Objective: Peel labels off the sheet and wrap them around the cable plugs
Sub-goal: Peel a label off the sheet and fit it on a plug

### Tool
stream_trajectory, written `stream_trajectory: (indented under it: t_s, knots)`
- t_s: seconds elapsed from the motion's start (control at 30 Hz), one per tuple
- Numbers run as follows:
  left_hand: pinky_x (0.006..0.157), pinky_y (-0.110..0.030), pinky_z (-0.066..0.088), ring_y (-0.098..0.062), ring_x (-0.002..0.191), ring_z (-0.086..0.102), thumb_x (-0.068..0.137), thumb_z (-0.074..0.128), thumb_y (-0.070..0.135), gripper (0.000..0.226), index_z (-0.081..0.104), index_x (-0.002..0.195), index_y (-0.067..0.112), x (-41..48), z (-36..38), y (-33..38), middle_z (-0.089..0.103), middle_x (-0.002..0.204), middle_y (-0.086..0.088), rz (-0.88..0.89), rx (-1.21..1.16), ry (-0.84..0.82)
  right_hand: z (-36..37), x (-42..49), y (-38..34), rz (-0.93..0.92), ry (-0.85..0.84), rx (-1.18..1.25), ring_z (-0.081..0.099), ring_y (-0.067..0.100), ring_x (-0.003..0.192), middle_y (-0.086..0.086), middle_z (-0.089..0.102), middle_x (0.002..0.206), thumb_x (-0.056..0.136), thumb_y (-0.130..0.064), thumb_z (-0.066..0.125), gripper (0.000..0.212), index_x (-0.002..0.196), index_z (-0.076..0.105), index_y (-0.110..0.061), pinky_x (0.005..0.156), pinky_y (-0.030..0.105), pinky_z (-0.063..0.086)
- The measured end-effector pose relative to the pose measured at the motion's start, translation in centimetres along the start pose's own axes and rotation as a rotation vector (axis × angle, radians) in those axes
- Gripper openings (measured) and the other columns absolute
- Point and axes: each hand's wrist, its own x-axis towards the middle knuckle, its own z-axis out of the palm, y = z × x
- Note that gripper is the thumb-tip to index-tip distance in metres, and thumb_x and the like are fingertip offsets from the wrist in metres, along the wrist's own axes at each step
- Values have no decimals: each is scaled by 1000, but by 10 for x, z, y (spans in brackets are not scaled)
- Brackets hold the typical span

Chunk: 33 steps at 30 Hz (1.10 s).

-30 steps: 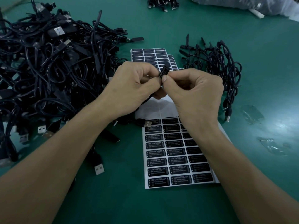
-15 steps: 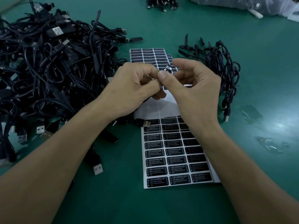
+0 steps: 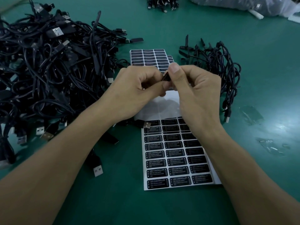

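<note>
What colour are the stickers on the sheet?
The stickers are black with white writing, seen best in the head view.

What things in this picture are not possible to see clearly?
Head view only.
1. plug: mostly covered by the left hand and right hand; whether a label is on it is unclear.
2. label sheet: the small print under LED CONTROLLER is too small.
3. plastic bag: cut off by the top edge.
</note>
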Motion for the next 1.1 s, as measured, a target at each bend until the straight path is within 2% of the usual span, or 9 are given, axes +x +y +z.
stream_trajectory:
  t_s: [0.07, 0.2, 0.33, 0.47, 0.63, 0.7, 0.77, 0.83, 1.1]
  knots:
    - [55, -6, 35, 4, 54, 52, 97, 66, 21, 16, 67, 82, 15, 1, 0, 1, 68, 70, 5, 30, 38, 45, 0, 0, -1, -10, 27, -16, 60, 33, 70, 11, 67, 71, 102, -27, 57, 33, 84, 73, -4, 66, 44, 54]
    - [58, -10, 37, 0, 55, 53, 97, 65, 22, 18, 63, 100, 40, 3, -4, 3, 69, 70, 8, 93, -34, 169, 2, -2, -2, 43, -80, -93, 54, -3, 68, -9, 67, 80, 98, -32, 60, 26, 114, 72, -17, 65, 15, 46]
    - [65, -25, 52, -11, 68, 70, 97, 65, 15, 6, 67, 97, 20, 4, -8, 6, 74, 78, -1, 102, -162, 228, 4, -4, 0, -37, -246, -313, 52, -3, 67, -16, 61, 71, 83, -45, 70, 26, 101, 77, -27, 62, 13, 40]
    - [68, -14, 48, 0, 70, 66, 101, 59, 13, 14, 68, 93, 18, 3, -8, 11, 72, 81, -1, 135, -191, 234, 8, -5, 3, -93, -356, -485, 50, 6, 75, -11, 55, 74, 77, -56, 73, 34, 93, 74, -26, 64, 25, 36]
    - [64, -9, 41, 6, 59, 57, 102, 58, 14, 18, 69, 91, 24, 4, -6, 15, 69, 74, 12, 134, -191, 284, 11, -4, 1, -112, -403, -434, 53, 22, 89, -3, 57, 79, 85, -41, 76, 11, 87, 74, -30, 72, 33, 40]
    - [59, -11, 41, 2, 55, 53, 102, 57, 17, 21, 70, 86, 23, 4, -7, 15, 69, 72, -3, 110, -230, 324, 12, -3, 0, -94, -404, -376, 55, 18, 88, -2, 61, 82, 88, -33, 75, 7, 86, 75, -27, 72, 31, 40]
    - [53, -17, 41, -2, 50, 49, 104, 55, 22, 24, 69, 84, 23, 5, -9, 14, 66, 67, -13, 56, -294, 370, 14, -4, -1, -105, -375, -337, 55, 13, 83, -2, 64, 83, 91, -25, 71, 8, 86, 74, -18, 72, 31, 43]
    - [50, -18, 41, -2, 46, 49, 105, 51, 25, 26, 66, 85, 19, 5, -12, 13, 61, 55, 6, 12, -342, 435, 14, -5, -2, -87, -330, -274, 56, 11, 77, -4, 65, 80, 95, -19, 66, 10, 87, 67, -13, 73, 33, 47]
    - [50, -17, 41, -1, 50, 53, 109, 42, 25, 31, 66, 91, 20, 5, -18, 7, 64, 57, 9, -124, -288, 650, -12, 13, -5, -58, 129, -147, 65, 18, 64, -9, 66, 69, 100, -24, 58, 13, 96, 67, -32, 58, 41, 58]
